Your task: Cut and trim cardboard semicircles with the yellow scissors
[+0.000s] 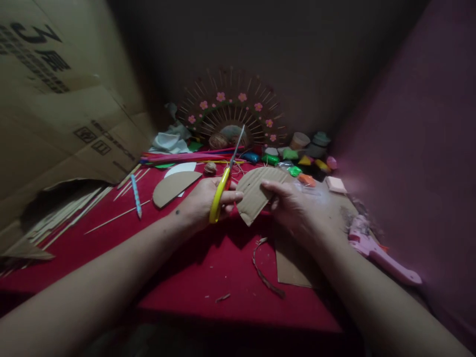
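In my left hand are scissors with yellow and red handles, their blades pointing up and away from me. The fingertips of that hand also touch the left edge of a piece of cardboard with a curved top and ridged surface. My right hand pinches the same piece from its right side, thumb on top. Left of my hands, a half-round cardboard piece lies partly over a white shape. Below my hands, a thin curved strip of cardboard lies on the red cloth.
A large cardboard box stands at left, with thin sticks and a blue pencil nearby. A flower-decorated stick fan stands behind colourful clay packets. A pink glue gun lies at right, near a flat cardboard sheet.
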`<state>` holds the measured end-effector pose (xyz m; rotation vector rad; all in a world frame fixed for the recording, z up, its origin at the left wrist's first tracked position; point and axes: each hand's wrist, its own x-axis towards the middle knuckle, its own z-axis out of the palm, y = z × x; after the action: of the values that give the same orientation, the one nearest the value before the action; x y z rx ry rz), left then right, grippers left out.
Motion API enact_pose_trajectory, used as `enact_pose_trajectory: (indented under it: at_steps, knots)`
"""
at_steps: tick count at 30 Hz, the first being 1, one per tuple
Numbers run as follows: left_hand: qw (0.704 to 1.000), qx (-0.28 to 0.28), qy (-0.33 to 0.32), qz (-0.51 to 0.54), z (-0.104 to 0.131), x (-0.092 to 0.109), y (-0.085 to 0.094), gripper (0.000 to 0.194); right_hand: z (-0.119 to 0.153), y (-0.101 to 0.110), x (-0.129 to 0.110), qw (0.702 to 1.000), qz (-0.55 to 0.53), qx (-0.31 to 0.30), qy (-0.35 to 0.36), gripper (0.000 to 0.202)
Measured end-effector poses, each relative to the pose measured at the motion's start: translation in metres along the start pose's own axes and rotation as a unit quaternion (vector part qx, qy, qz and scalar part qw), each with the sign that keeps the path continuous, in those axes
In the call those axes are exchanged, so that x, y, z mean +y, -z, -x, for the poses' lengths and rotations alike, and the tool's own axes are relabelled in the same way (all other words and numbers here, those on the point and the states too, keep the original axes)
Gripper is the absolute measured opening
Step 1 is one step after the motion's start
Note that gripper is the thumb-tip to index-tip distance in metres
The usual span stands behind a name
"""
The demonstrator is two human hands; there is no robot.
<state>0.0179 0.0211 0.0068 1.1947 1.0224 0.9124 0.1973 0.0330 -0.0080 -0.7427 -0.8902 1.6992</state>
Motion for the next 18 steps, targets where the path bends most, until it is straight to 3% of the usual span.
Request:
enact_pose_trajectory:
  at_steps: [3,5,11,18]
  knots:
    - [0.999,0.017,-0.007,0.041,-0.001,0.000,0.002,0.022,0.008,-0.005,0.000,0.988,0.060,-0.069,-0.121,0.021]
    - [0.998,0.016,-0.022,0.054,-0.004,-0.002,0.004,0.018,0.009,-0.006,0.000,0.985,0.069,-0.077,-0.141,0.018]
    - [0.993,0.038,-0.036,0.106,-0.013,-0.012,0.009,0.032,0.004,-0.001,0.003,0.997,0.013,-0.044,-0.062,0.008]
    - [0.995,0.054,-0.029,0.074,0.001,0.003,-0.001,0.033,0.004,-0.002,0.008,0.998,0.018,-0.056,-0.038,0.011]
